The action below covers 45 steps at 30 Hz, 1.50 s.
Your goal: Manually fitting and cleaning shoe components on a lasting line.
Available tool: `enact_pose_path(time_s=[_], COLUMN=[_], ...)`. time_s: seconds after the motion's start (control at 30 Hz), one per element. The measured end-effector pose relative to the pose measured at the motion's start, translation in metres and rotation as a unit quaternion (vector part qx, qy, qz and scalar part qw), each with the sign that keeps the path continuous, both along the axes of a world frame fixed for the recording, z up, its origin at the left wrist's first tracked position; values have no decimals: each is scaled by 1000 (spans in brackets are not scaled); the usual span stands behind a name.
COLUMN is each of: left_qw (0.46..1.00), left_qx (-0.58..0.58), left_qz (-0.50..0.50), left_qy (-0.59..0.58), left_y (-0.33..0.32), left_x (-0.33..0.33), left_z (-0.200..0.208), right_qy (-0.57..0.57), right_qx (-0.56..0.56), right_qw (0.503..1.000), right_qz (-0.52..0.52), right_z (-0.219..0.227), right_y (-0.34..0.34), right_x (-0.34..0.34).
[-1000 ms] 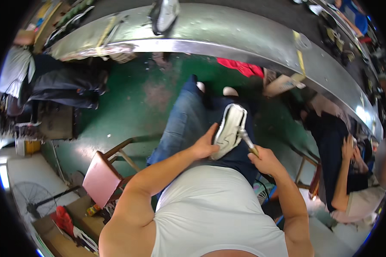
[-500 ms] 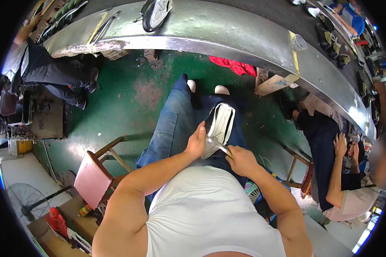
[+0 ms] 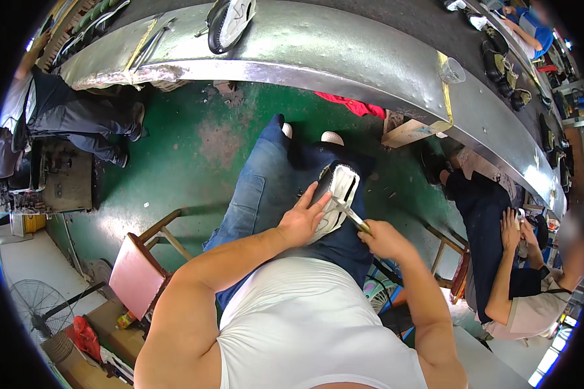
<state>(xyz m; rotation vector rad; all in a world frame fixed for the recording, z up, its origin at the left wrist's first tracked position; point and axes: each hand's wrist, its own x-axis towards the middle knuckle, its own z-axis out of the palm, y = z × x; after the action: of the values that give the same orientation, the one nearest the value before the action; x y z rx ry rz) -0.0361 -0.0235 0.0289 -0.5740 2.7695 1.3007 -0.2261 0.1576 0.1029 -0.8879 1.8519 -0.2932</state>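
A black shoe upper (image 3: pixel 318 188) lies sole side up on my lap, its white underside (image 3: pixel 344 185) facing me and stitched along the edge. My left hand (image 3: pixel 303 219) grips the upper from its left side, fingers lying along it and thumb hidden. My right hand (image 3: pixel 384 238) is closed round the yellowish handle of a metal tool that looks like pincers (image 3: pixel 352 212). The tool's tip meets the white underside close to my left fingertips; its jaws are too small to make out.
A metal-edged bench (image 3: pixel 292 48) curves across ahead, bearing another shoe (image 3: pixel 230 26), metal tools (image 3: pixel 150 47) and a clear cup (image 3: pixel 453 70). A seated person (image 3: pixel 499 259) works at right; another person (image 3: pixel 78 117) is at left. A pink-seated chair (image 3: pixel 138 272) stands left.
My right hand and the tool have shifted slightly right. My left fingers have spread further over the upper, and the shoe has turned a little on my lap.
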Motion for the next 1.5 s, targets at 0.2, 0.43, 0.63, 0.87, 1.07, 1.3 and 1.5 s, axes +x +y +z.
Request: enact_pose_path(time_s=[0.2, 0.43, 0.63, 0.87, 1.07, 1.3, 1.5], left_qw=[991, 960, 961, 999, 969, 979, 974], left_qx=[-1, 207, 229, -39, 151, 204, 143], left_qz=[-67, 156, 58, -18, 7, 22, 167], left_qy=[-120, -104, -142, -14, 197, 17, 48], left_y=[-15, -5, -12, -65, -88, -60, -17], left_x=[-17, 20, 21, 0, -55, -59, -4], left_z=[34, 15, 32, 105, 148, 13, 22], right_qy=[113, 125, 79, -67, -117, -12, 50], right_qx=[-217, -161, -118, -185, -220, -141, -157], right_qw=[968, 979, 990, 930, 905, 968, 986], right_qz=[-51, -1, 14, -311, -346, -208, -37], right_z=[2, -10, -26, -36, -46, -3, 12], right_y=[-29, -33, -7, 45, 60, 39, 29], right_x=[6, 14, 30, 45, 57, 48, 37])
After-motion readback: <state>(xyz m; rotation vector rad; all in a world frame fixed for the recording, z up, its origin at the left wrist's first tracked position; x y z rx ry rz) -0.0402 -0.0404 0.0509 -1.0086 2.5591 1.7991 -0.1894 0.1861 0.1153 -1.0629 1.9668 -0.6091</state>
